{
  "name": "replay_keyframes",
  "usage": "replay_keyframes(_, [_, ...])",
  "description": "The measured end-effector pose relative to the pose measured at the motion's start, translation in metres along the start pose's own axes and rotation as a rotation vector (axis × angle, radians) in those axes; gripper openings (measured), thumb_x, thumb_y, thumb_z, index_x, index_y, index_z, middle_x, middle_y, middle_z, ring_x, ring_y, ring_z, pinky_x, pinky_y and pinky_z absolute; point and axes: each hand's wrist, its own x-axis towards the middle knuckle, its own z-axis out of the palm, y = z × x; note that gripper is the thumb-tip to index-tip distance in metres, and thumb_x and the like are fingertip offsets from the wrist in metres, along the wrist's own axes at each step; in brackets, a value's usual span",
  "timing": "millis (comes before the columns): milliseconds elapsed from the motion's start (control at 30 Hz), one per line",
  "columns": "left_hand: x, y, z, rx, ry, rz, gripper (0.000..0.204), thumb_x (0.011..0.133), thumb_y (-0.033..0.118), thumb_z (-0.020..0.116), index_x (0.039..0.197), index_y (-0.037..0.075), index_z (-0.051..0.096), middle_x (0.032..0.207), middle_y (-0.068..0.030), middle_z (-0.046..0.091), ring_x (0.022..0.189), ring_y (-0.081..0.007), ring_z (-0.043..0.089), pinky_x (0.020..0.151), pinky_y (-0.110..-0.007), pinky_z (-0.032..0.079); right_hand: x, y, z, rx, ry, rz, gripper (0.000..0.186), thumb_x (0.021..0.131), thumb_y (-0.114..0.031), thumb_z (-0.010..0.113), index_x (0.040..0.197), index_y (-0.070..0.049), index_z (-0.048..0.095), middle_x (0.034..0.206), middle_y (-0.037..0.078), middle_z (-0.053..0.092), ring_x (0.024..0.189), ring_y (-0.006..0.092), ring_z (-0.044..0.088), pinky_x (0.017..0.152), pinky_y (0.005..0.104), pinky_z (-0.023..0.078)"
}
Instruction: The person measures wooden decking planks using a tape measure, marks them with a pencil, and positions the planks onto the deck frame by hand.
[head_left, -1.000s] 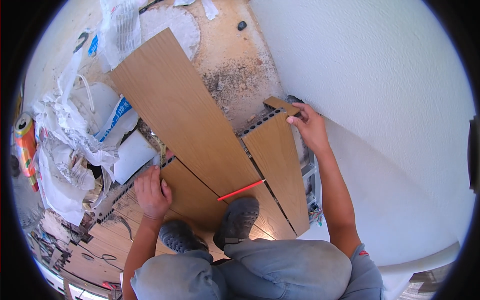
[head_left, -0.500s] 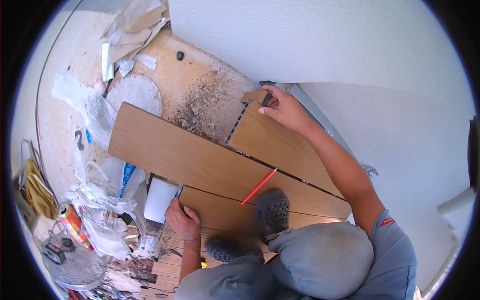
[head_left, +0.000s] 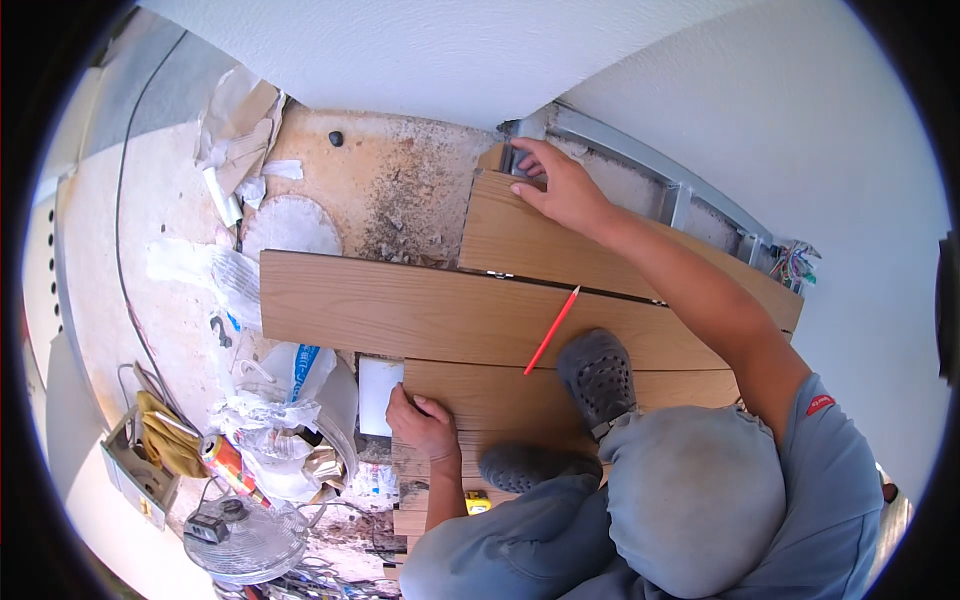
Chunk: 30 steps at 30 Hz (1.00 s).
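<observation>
Long plank [head_left: 400, 310], wood-look, lies crosswise between my hands, its end running out left past the left one. Angled plank [head_left: 540, 240] sits under my right hand, dark gap along its near edge. Third plank [head_left: 490, 400] ends at my left fingers. Metal frame [head_left: 680, 183] beyond the right forearm. Wire-caged fan [head_left: 245, 545] left of and nearer me than the left hand. Right hand [head_left: 565, 190]: half open, thumb on the angled plank's corner, fingers curled past it; grip, cannot tell. Left hand [head_left: 425, 425]: loosely curled, thumb apart; grip, cannot tell. White panel [head_left: 380, 396] just beside its fingertips. Red pencil [head_left: 552, 330] on the long plank, between hands. Brown block [head_left: 490, 157] just left of the right fingertips.
</observation>
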Motion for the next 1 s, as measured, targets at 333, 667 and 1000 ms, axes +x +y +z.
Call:
replay_keyframes(333, [-0.002,-0.001,-0.001,-0.004,-0.008,-0.015,0.036,0.094,0.011,0.051,0.125,-0.006,0.055,0.117,-0.0236,0.061,0.105,-0.0432,0.056,0.094,-0.051,0.044,-0.038,0.032,0.017,-0.304,0.322,-0.209,0.035,0.088,-0.020,0.070,0.116,-0.001,0.061,0.112,0.018,0.060,0.109,0.0357,0.056,0.096,0.0434,0.047])
replay_keyframes(667, [0.005,0.004,-0.006,0.036,-0.021,-0.015,0.036,0.092,0.011,0.051,0.124,-0.006,0.055,0.116,-0.0228,0.061,0.105,-0.0424,0.056,0.094,-0.050,0.044,-0.070,0.043,0.012,-0.471,0.381,-0.126,0.030,0.093,-0.023,0.064,0.111,-0.001,0.060,0.106,0.017,0.057,0.102,0.0357,0.054,0.092,0.0451,0.044])
replay_keyframes(1000, [0.002,0.005,-0.002,0.036,-0.011,-0.005,0.036,0.093,0.012,0.050,0.124,-0.005,0.055,0.117,-0.0227,0.060,0.106,-0.0422,0.055,0.094,-0.050,0.043,-0.074,0.045,0.013,-0.499,0.414,-0.172,0.032,0.090,-0.023,0.062,0.113,-0.002,0.058,0.108,0.017,0.056,0.102,0.0359,0.054,0.094,0.0453,0.043])
